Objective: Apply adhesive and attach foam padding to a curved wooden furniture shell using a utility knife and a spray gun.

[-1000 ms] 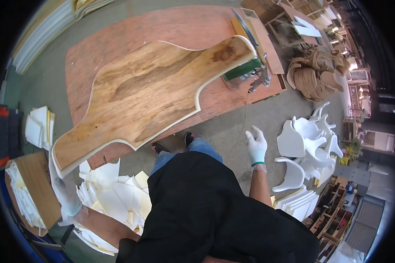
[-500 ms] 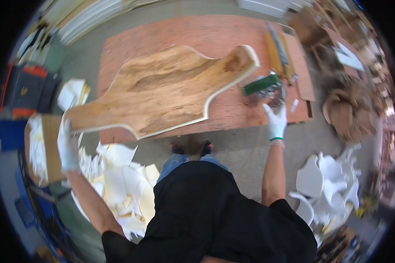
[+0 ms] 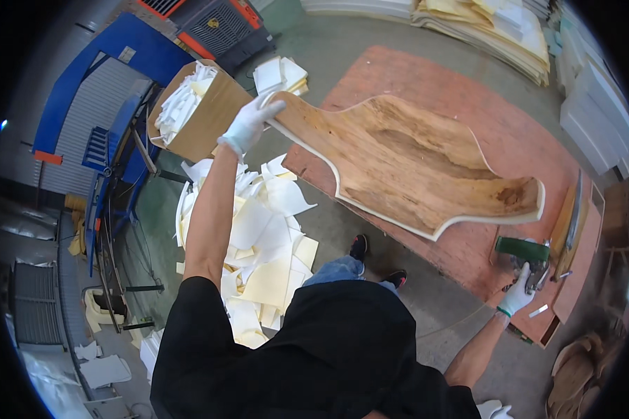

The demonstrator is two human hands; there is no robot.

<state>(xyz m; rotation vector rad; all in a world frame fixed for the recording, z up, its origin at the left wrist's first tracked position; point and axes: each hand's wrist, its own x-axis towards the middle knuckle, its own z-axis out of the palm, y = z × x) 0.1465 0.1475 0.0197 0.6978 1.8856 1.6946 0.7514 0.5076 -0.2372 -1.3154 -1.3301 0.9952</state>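
My left hand (image 3: 248,126), in a white glove, grips the narrow end of a long curved wooden panel (image 3: 405,164) with a pale foam edge. The panel lies across a reddish worktable (image 3: 461,91), its narrow end sticking out past the table's left edge. My right hand (image 3: 518,293), also gloved, is closed on a green-bodied power tool (image 3: 525,253) that rests at the table's near right corner, just beyond the panel's wide end.
A heap of white and cream foam offcuts (image 3: 258,237) covers the floor left of my feet. A cardboard box (image 3: 196,112) full of scraps stands by a blue metal frame (image 3: 112,133). Foam sheets are stacked (image 3: 496,21) behind the table. Wooden strips (image 3: 569,223) lie beside the tool.
My right hand came up from my side and closed on the green tool. My left hand kept hold of the panel's narrow end, and my head turned left.
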